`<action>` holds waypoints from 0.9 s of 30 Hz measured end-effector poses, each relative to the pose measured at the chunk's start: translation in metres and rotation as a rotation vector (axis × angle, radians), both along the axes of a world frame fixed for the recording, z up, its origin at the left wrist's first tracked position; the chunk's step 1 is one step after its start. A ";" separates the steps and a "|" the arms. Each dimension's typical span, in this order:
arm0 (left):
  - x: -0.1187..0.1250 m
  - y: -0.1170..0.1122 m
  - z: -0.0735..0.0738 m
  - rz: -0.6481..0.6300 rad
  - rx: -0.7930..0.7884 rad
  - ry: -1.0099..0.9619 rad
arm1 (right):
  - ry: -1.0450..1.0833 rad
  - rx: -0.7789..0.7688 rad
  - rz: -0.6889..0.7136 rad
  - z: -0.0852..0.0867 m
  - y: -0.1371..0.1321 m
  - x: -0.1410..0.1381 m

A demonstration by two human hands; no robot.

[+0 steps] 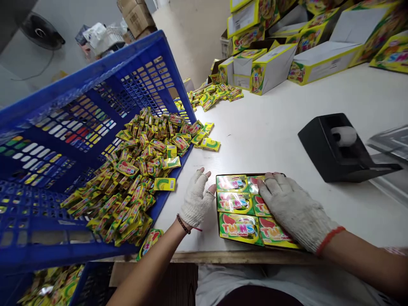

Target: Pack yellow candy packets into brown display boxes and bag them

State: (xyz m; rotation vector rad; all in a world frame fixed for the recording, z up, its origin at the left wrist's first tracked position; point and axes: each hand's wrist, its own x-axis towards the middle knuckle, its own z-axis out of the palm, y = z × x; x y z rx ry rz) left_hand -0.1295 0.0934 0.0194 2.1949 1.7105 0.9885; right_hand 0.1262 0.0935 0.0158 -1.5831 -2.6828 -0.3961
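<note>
A display box (218, 221) near the table's front edge holds small yellow-green packs (238, 227) printed "TWINS", laid in two columns. My right hand (287, 204), in a white glove with bare fingertips, lies flat over the right column, fingers stretched toward the box's far edge. To the left of the box is my left hand (197, 199), gloved the same way. Its fingers are apart and hold nothing, and its thumb is at the box's left side; I cannot tell whether it touches. My right palm hides part of the right column.
A blue crate (177, 76) lies tipped on its side at left, with many packs (140, 170) spilling toward the table. More packs (216, 95) lie behind it. A black tape dispenser (331, 148) stands at right. Folded display boxes (274, 68) line the back.
</note>
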 end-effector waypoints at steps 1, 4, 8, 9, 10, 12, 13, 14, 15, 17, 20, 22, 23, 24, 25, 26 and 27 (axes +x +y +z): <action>-0.006 0.001 0.003 0.003 -0.004 0.063 | 0.012 -0.004 -0.003 0.000 -0.002 0.000; -0.035 0.008 0.012 0.106 -0.116 0.350 | 0.001 -0.051 -0.012 0.002 -0.004 -0.001; -0.090 0.022 0.024 0.305 -0.380 0.705 | -0.055 -0.165 -0.014 0.006 0.004 -0.006; -0.102 0.024 0.026 0.315 -0.407 0.713 | -0.062 -0.177 -0.019 0.007 0.005 -0.007; -0.112 0.026 0.028 0.316 -0.422 0.700 | -0.070 -0.180 -0.025 0.007 0.006 -0.008; -0.122 0.027 0.031 0.313 -0.432 0.651 | -0.090 -0.178 -0.037 0.007 0.006 -0.010; -0.122 0.028 0.031 0.315 -0.437 0.619 | -0.098 -0.180 -0.041 0.007 0.005 -0.011; -0.119 0.028 0.032 0.318 -0.440 0.579 | -0.100 -0.185 -0.044 0.007 0.004 -0.011; -0.113 0.028 0.033 0.323 -0.442 0.531 | -0.095 -0.193 -0.044 0.008 0.004 -0.012; -0.092 0.026 0.037 0.323 -0.440 0.431 | -0.069 -0.222 -0.041 0.011 0.005 -0.011; -0.049 0.016 0.049 0.255 -0.468 0.164 | 0.004 -0.311 -0.048 0.018 0.010 -0.006; -0.018 0.006 0.059 0.072 -0.587 -0.421 | 0.099 -0.375 -0.042 0.023 0.013 0.000; -0.004 0.000 0.063 -0.010 -0.630 -0.598 | 0.180 -0.388 -0.029 0.026 0.013 0.004; 0.009 -0.005 0.067 -0.077 -0.673 -0.732 | 0.289 -0.380 -0.013 0.030 0.012 0.007; 0.021 -0.010 0.070 -0.136 -0.714 -0.808 | 0.419 -0.353 0.006 0.034 0.009 0.009; 0.033 -0.015 0.071 -0.183 -0.756 -0.827 | 0.555 -0.314 0.028 0.039 0.006 0.010; 0.043 -0.019 0.072 -0.220 -0.792 -0.797 | 0.684 -0.267 0.059 0.045 0.002 0.011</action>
